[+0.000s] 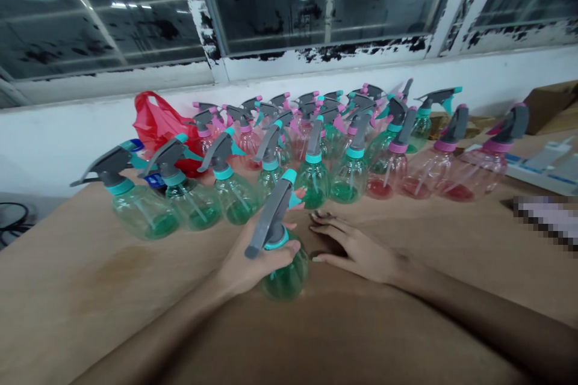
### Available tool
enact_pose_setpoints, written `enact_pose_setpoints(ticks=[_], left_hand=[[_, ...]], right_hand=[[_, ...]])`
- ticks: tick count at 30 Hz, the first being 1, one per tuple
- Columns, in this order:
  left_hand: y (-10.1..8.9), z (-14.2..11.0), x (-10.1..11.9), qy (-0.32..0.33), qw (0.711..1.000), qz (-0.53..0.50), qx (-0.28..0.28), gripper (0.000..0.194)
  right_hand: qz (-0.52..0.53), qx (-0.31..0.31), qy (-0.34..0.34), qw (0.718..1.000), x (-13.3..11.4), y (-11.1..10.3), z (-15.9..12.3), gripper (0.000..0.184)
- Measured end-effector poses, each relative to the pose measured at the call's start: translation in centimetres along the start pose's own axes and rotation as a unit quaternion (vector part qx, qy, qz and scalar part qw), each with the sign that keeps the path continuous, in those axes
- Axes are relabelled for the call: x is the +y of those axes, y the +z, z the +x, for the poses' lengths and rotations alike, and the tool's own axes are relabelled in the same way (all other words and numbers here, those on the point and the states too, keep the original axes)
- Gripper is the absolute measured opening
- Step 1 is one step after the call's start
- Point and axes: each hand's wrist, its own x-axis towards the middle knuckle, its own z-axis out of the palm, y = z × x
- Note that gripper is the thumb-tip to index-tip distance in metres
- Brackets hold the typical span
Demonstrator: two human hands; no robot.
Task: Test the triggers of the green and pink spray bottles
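Green, clear-walled and ribbed, the held spray bottle is at the lower centre of the frame, with a turquoise collar and a grey trigger head whose turquoise nozzle points toward the upper right. The left hand is closed around its neck, thumb across the near side just under the collar and other fingers partly hidden behind the head. The right hand, right of centre, lies palm down on the wooden table, fingers loosely extended and slightly parted, gripping nothing; it is near the bottle but apart from it.

Beyond the hands, a front row of bottles crosses the middle of the frame: six turquoise-collared bottles with green liquid at left and centre, then three pink-collared bottles with red liquid at right. Further mixed bottles crowd behind. A red plastic bag is noted at upper left, behind the row. A brown carton is at the right edge; below it, a pixelated flat item. Windows with patchy, flaked frames span the top.
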Motion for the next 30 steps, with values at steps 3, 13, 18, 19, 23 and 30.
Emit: enact_pose_setpoints(ticks=[3,13,18,19,23,30], left_hand=[[0.1,0.0,0.4,0.019,1.000,-0.018,-0.007,0.055],[-0.2,0.2,1.0,0.012,1.000,-0.006,-0.015,0.042],[0.1,0.2,1.1,0.002,1.000,-0.009,0.018,0.024],[0.2,0.2,1.2,-0.002,1.000,-0.015,0.022,0.022],[0.1,0.2,1.1,-0.002,1.000,-0.002,0.031,0.012],[-0.4,0.2,-0.1,-0.002,1.000,0.016,-0.001,0.027]], right_hand=[[0.001,0.001,-0.001,1.000,0.1,0.0,0.0,0.058],[-0.007,-0.003,0.019,1.000,-0.2,-0.1,0.1,0.061],[0.002,-0.004,0.012,1.000,0.1,0.0,0.0,0.060],[0.002,-0.002,0.010,1.000,0.2,0.0,0.0,0.060],[0.004,0.004,0.005,1.000,0.1,0.0,0.0,0.058],[0.004,-0.003,0.013,1.000,0.0,-0.1,0.0,0.060]])
